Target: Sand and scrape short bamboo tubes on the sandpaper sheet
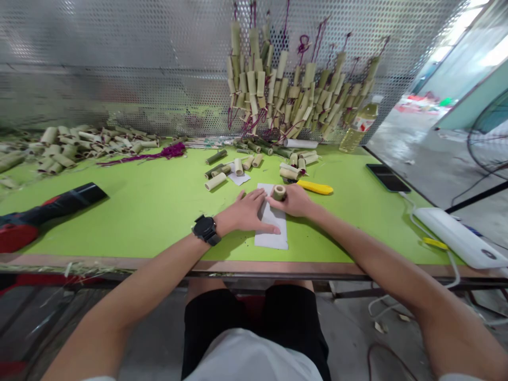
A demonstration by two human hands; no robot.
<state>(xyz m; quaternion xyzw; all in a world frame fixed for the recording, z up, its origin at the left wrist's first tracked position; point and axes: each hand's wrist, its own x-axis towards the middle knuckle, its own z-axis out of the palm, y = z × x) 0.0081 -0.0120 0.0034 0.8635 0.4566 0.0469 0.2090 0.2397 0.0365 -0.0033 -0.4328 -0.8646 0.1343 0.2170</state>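
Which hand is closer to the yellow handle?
Right. The right hand holds a bamboo tube just this side of the yellow handle; the left hand rests on the white paper, farther off to the left.

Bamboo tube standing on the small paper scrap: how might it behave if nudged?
The tube would probably tip, being taller than wide, then might roll on its rounded side. Its hollow end suggests lightness; the woody wall looks stiff.

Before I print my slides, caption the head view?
Left hand on white paper, right hand holding a bamboo tube, at a green tabletop.
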